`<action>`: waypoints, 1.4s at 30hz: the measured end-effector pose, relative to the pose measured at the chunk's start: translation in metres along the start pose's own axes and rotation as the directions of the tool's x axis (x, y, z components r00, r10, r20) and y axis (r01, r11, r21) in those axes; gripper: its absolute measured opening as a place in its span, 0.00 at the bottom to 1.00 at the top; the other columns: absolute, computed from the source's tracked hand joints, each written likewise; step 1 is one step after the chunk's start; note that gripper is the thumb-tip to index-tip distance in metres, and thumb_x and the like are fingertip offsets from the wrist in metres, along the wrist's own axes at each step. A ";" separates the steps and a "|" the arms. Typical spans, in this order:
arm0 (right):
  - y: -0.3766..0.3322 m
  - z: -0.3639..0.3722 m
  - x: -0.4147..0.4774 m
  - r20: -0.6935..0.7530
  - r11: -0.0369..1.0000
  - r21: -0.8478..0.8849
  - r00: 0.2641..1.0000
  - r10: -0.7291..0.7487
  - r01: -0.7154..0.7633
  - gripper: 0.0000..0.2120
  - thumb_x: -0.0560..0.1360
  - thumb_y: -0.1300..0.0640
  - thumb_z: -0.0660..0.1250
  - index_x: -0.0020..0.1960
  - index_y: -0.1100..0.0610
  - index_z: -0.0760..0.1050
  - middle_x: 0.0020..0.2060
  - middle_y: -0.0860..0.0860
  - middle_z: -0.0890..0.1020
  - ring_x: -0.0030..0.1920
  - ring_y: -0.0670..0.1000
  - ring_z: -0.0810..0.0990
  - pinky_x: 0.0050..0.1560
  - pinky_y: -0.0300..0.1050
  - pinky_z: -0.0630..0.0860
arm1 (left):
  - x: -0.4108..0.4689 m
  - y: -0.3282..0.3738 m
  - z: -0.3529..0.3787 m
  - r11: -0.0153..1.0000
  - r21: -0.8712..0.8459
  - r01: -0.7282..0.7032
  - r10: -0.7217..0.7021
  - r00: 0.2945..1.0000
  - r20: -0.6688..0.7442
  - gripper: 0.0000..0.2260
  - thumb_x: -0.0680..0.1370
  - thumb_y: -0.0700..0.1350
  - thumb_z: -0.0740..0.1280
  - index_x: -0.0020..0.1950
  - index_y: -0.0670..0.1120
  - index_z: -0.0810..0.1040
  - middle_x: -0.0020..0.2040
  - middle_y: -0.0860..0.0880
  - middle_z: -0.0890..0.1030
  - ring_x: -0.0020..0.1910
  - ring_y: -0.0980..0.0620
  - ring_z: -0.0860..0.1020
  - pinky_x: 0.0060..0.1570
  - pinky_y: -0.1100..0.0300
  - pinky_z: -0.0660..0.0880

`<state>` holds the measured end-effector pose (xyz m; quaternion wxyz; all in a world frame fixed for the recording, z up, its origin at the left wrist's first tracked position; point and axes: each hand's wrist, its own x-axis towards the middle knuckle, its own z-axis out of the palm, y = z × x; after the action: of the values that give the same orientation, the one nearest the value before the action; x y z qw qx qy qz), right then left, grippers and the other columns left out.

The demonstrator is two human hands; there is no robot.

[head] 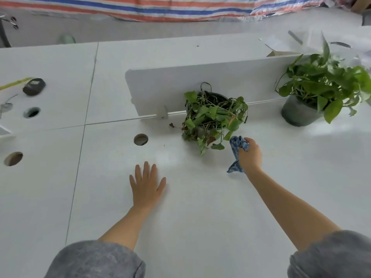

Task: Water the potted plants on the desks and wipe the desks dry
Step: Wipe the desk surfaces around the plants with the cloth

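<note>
My right hand (250, 155) grips a crumpled blue cloth (236, 146) on the white desk (200, 197), just right of a wilted trailing plant (212, 119) in a dark pot by the divider. A fuller green plant (325, 83) in a grey pot (297, 115) stands further right. My left hand (147, 185) rests flat on the desk, fingers spread, holding nothing.
A white divider panel (160, 87) stands behind the wilted plant. Round cable holes (141, 139) (13, 158) (32, 112) open in the desk tops. A dark cap-like object (34, 86) lies far left. Papers lie at the far right, a striped tarp beyond.
</note>
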<state>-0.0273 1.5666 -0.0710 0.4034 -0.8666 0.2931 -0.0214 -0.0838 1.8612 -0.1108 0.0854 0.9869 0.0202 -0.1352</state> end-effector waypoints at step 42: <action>-0.058 0.096 -0.090 0.136 0.775 -0.078 0.777 -0.615 0.627 0.20 0.65 0.69 0.58 0.53 0.61 0.80 0.47 0.57 0.83 0.47 0.59 0.75 0.42 0.48 0.74 | 0.010 -0.007 0.019 0.999 -0.046 0.029 -0.030 0.999 -0.024 0.32 0.74 0.61 0.39 0.75 0.50 0.55 0.78 0.48 0.50 0.77 0.43 0.45 0.73 0.44 0.46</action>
<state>-0.0467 1.7090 -0.0762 0.3359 -0.9370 -0.0299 -0.0915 -0.0796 1.8646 -0.1321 0.1054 0.9859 0.0390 -0.1238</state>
